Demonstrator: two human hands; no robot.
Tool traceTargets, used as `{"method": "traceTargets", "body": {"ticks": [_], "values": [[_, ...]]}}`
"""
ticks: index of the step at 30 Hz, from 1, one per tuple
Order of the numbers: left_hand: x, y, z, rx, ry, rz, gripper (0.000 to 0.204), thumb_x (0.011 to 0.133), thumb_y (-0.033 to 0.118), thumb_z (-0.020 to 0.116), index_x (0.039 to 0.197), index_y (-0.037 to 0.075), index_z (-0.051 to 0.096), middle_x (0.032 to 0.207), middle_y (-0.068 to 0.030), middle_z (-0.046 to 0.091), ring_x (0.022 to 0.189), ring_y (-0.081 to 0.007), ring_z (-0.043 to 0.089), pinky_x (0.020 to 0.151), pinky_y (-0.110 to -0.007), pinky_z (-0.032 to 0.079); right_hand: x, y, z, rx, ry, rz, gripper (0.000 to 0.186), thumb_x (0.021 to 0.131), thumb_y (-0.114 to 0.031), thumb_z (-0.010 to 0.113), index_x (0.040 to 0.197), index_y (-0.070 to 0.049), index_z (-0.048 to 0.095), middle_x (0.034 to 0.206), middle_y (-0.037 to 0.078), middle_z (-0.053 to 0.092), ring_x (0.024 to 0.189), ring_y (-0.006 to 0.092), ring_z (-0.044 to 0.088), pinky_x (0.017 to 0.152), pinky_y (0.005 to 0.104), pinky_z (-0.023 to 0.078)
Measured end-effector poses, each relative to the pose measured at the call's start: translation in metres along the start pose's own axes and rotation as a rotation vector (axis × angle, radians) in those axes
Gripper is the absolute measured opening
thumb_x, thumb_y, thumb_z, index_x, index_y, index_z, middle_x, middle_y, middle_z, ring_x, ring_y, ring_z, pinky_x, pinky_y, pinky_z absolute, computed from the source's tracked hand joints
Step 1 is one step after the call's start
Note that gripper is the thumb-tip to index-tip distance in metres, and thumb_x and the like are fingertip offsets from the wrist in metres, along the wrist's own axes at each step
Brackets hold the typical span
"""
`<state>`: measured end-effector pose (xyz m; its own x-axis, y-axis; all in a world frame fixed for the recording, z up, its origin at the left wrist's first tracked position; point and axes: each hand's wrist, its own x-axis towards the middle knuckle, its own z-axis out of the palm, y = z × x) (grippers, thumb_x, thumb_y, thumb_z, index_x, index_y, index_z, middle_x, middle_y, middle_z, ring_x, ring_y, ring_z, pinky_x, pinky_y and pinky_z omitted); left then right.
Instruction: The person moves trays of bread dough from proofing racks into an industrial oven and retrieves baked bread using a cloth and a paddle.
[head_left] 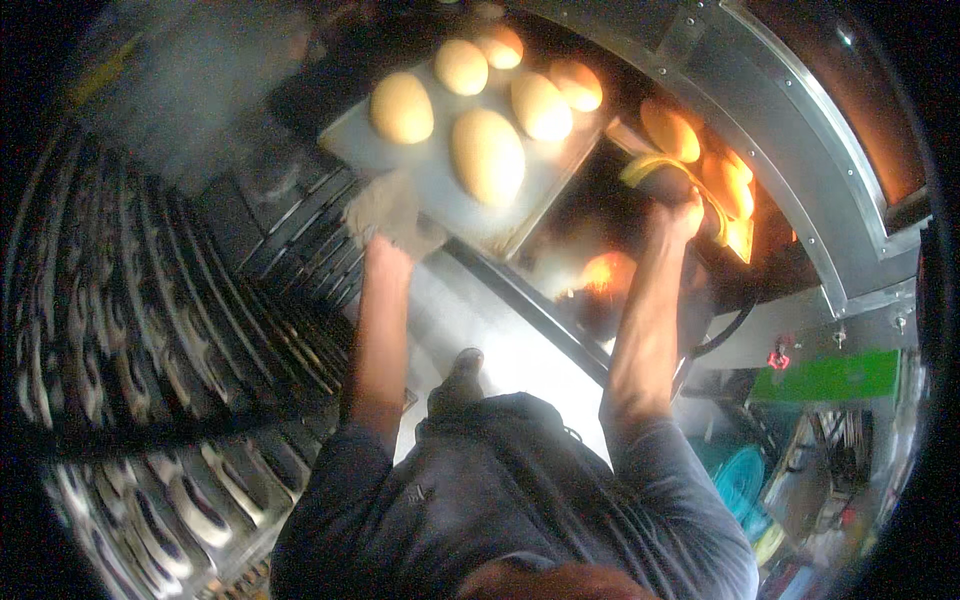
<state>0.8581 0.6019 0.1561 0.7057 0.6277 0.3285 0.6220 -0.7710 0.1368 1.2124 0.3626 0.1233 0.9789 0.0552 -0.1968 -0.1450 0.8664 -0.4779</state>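
One baking tray carries six golden rolls (evenly browned).

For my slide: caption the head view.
Left hand in cloth grips bread tray; right hand reaches into oven.

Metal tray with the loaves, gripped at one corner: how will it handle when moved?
The tray looks like thin rigid sheet metal, so probably stiff, not floppy. Held at one corner by the left hand through a cloth, it likely wants to tip. The rounded loaves sit loose and may slide or roll if it tilts.
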Motion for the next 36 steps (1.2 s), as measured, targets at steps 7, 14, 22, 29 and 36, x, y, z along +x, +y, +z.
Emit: {"method": "traceTargets", "body": {"ticks": [7,14,22,29,36], "values": [[-0.148,-0.007,-0.024,0.047,-0.056,-0.251,0.048,0.059,0.048,0.074,0.092,0.014,0.065,0.091,-0.0077,0.069,0.084,-0.0264,0.066,0.070,-0.040,0.053,-0.046,-0.002,0.002,0.136,-0.054,0.019,0.020,0.086,-0.010,0.052,0.102,-0.001,0.059,0.103,0.014,0.064,0.093,0.0300,0.062,0.090,0.0477,0.049],[-0.196,0.006,-0.057,-0.184,-0.070,-0.251,0.057,0.058,0.049,0.077,0.099,0.011,0.063,0.098,-0.0152,0.067,0.092,-0.0347,0.064,0.076,-0.044,0.052,-0.149,-0.034,0.011,0.159,0.040,-0.019,0.021,0.084,-0.004,0.051,0.102,0.005,0.055,0.102,0.017,0.062,0.087,0.0329,0.064,0.082,0.0491,0.054],[-0.217,0.010,-0.064,0.054,-0.135,-0.242,0.051,0.057,0.052,0.075,0.091,0.015,0.067,0.087,-0.0118,0.069,0.084,-0.0335,0.066,0.069,-0.043,0.053,-0.254,-0.072,-0.032,0.012,-0.111,0.004,0.022,0.084,-0.009,0.054,0.103,0.001,0.057,0.096,0.014,0.065,0.094,0.0293,0.063,0.085,0.0444,0.052],[-0.315,0.048,0.021,-0.195,-0.030,-0.097,0.025,0.074,0.039,0.060,0.081,0.014,0.061,0.079,-0.0018,0.060,0.070,-0.0200,0.059,0.060,-0.036,0.049,-0.303,-0.165,-0.134,-0.171,-0.296,0.081,0.035,0.081,-0.011,0.061,0.111,0.007,0.056,0.109,0.018,0.062,0.102,0.0311,0.059,0.093,0.0475,0.047],[-0.403,0.116,0.123,-0.434,0.537,-0.055,0.024,0.077,0.032,0.057,0.080,0.008,0.057,0.079,-0.0056,0.059,0.074,-0.0223,0.059,0.063,-0.036,0.049,-0.345,-0.260,-0.198,0.005,-0.428,0.350,0.040,0.076,-0.002,0.065,0.115,0.007,0.056,0.121,0.020,0.058,0.113,0.0327,0.055,0.104,0.0500,0.040]]}}
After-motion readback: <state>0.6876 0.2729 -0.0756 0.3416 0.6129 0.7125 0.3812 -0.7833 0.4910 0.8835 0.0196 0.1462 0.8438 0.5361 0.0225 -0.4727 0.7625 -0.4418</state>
